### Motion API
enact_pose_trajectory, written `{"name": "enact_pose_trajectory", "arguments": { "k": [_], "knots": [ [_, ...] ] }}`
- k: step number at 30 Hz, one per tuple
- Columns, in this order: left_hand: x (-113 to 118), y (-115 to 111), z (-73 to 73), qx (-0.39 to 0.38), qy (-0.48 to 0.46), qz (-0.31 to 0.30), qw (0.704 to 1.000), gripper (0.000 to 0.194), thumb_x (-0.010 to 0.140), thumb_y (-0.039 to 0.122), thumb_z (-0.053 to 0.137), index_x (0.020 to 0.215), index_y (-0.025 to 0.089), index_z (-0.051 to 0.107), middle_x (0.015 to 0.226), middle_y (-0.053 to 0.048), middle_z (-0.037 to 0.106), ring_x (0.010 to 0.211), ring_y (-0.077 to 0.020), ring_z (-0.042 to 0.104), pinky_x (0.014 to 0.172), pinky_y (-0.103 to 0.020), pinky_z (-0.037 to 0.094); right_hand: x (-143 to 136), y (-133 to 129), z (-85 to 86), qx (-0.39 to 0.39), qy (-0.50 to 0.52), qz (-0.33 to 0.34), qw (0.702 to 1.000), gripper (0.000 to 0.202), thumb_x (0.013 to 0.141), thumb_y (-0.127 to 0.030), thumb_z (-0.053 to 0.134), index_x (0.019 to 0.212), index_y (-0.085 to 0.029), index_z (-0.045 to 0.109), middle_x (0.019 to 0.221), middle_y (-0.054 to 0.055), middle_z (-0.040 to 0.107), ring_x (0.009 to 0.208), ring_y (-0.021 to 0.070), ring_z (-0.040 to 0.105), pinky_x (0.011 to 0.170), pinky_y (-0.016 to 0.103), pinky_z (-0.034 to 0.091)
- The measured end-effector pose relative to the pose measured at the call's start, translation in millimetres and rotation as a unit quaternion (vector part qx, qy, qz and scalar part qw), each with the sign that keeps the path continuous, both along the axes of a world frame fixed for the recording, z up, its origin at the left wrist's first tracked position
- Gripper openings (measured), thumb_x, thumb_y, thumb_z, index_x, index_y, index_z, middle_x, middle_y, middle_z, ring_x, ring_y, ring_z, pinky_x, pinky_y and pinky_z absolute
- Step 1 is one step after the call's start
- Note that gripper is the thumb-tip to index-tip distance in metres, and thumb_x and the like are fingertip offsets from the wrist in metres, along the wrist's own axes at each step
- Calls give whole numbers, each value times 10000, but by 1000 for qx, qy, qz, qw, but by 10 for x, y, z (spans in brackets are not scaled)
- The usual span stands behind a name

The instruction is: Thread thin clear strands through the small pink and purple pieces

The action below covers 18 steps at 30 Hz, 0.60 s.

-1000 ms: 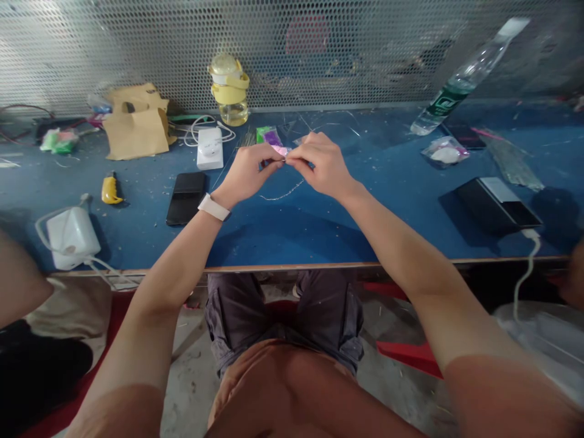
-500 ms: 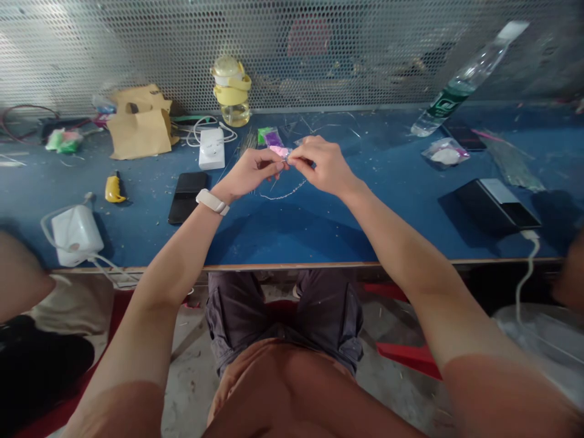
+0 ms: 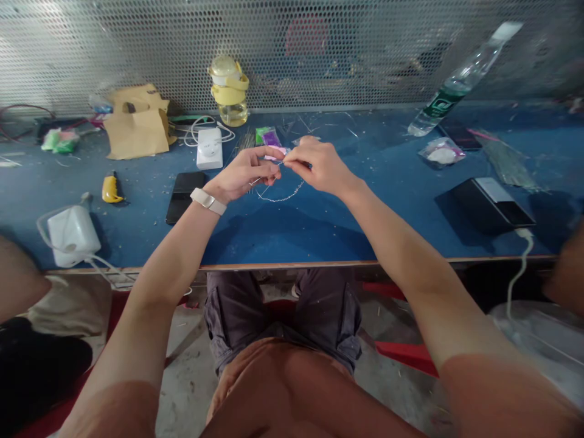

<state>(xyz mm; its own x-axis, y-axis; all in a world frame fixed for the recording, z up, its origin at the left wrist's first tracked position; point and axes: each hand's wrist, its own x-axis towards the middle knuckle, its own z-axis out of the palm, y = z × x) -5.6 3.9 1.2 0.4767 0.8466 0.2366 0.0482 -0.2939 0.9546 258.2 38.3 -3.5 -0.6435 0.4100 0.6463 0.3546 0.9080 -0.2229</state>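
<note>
Looks like mid-wirework: right hand (image 3: 322, 163) pinches a thin wire (image 3: 281, 162), left hand (image 3: 246, 171) alongside, can't tell its grip. Next bit probably wants steadiness.

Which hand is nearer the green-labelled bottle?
The right. The right hand is left of the green-labelled bottle, nearer the person; the left hand is farther left of it.

Workshop, by its scuffed blue bench (image 3: 296, 237) and perforated panel (image 3: 159, 42)
</note>
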Motion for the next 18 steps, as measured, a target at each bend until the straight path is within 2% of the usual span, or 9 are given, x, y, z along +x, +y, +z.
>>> {"name": "enact_pose_trajectory", "arguments": {
  "k": [7,11,14,18],
  "knots": [
    [39,-26,17,45,24,-23,998,586,762,474,1101,1128,287,684,850,-1,776,743,-209,792,701,-347,625,26,-8,20,-13,-34,-2,999,374,1236,-489,477,1083,-311,768,933,58,725,974,311,675,1048,578,559],
    [62,-55,23,136,52,26,989,602,727,527,1140,1058,270,707,856,-17,803,782,-214,796,728,-345,626,23,-7,6,-6,-55,1,998,365,1241,-455,478,1067,-302,761,929,51,707,986,303,672,1100,578,539],
    [82,-80,41,178,46,80,980,572,800,674,1088,959,244,746,901,-64,833,769,-195,769,718,-341,630,18,15,-14,7,-46,-2,999,381,1246,-474,467,1087,-298,765,906,48,684,967,295,668,1066,552,546],
    [101,-94,88,173,20,93,980,576,999,792,886,940,233,762,935,-96,858,674,-161,724,671,-333,630,4,25,-37,19,-14,-12,1000,458,1260,-520,403,1083,-290,757,914,50,703,967,296,671,1061,565,551]
  ]
}}
